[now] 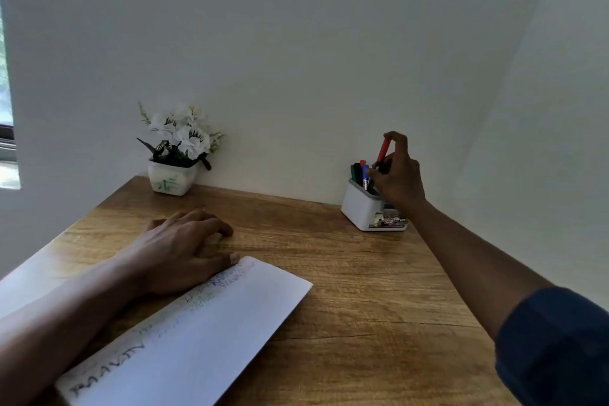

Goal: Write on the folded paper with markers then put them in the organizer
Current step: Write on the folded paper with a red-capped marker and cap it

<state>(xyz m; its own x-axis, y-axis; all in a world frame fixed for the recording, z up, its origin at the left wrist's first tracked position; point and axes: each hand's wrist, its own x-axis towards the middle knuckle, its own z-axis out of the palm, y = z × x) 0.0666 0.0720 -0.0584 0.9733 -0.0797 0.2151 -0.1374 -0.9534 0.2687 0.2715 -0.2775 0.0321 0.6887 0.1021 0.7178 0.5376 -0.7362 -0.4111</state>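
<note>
Pinching red marker (pixel 384 149) near-upright, seemingly tip-down, right hand (pixel 399 176) hovers over organizer (pixel 360 208); left hand (pixel 184 250) rests relaxed.

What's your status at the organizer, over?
Right hand grips slim red marker over white plastic organizer, green marker and blue marker inside. Left hand rests on wooden table beside written-on folded white paper. Path clear.

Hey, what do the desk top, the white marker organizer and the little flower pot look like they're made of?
The desk top looks like wood or a wood-look laminate with a matte finish. Brown grain streaks show, but which of the two it is cannot be told.
The organizer is probably plastic: smooth white walls, a grey rim and rounded moulded corners.
The flower pot is likely glazed ceramic, white with a slight sheen and a green painted mark, though it could be plastic.
</note>
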